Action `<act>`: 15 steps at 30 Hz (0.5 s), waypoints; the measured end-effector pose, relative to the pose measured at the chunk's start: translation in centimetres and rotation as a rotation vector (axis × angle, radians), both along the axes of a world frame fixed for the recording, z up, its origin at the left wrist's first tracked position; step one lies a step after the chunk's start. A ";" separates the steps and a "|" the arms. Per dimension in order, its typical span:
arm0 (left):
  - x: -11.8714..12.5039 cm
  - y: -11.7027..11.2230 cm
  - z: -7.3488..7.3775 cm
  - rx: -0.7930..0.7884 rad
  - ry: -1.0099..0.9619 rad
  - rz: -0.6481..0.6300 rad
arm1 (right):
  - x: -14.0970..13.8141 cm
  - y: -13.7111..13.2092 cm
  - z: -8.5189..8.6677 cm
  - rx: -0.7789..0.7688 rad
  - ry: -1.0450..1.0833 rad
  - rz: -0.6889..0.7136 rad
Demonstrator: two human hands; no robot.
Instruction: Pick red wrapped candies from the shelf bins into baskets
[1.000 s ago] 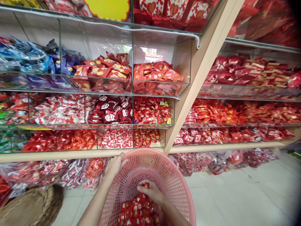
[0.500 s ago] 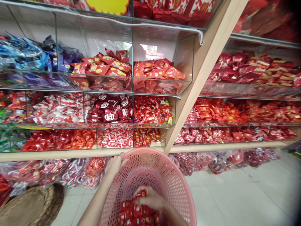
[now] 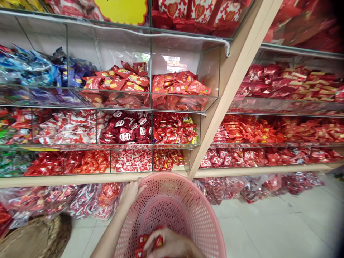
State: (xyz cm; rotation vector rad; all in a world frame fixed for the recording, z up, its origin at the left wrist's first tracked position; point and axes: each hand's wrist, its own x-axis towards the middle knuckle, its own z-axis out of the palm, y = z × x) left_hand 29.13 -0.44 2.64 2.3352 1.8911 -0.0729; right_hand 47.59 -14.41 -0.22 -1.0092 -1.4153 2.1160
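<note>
My left hand [image 3: 130, 194] grips the far left rim of a pink perforated plastic basket [image 3: 188, 211], fingers curled over the edge. Down inside the basket, at the bottom edge of the view, my right hand [image 3: 169, 245] is closed around a handful of small red wrapped candies [image 3: 147, 242]. More of the same red candies lie under that hand, mostly cut off by the frame.
Clear acrylic bins [image 3: 150, 93] on a wooden shelf [image 3: 80, 178] hold red, white and blue wrapped candies. A slanted wooden post [image 3: 231, 82] divides two shelf bays. Bagged candy [image 3: 88, 200] sits under the shelf. A woven basket [image 3: 34, 236] stands at lower left on the tiled floor [image 3: 268, 229].
My right hand has sunk lower in the basket and closed around the red candies. The left hand stays on the rim. The view shifted slightly downward.
</note>
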 end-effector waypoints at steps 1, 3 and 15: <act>0.0 0.0 0.0 0.005 0.001 -0.002 | -0.1 0.3 -0.1 -0.037 0.008 -0.116; 0.0 0.0 -0.1 0.007 0.005 -0.005 | -0.3 1.0 -0.5 -0.130 0.034 -0.365; -0.1 0.1 -0.1 0.015 0.002 -0.004 | 1.2 2.5 -2.1 -0.368 0.217 -0.714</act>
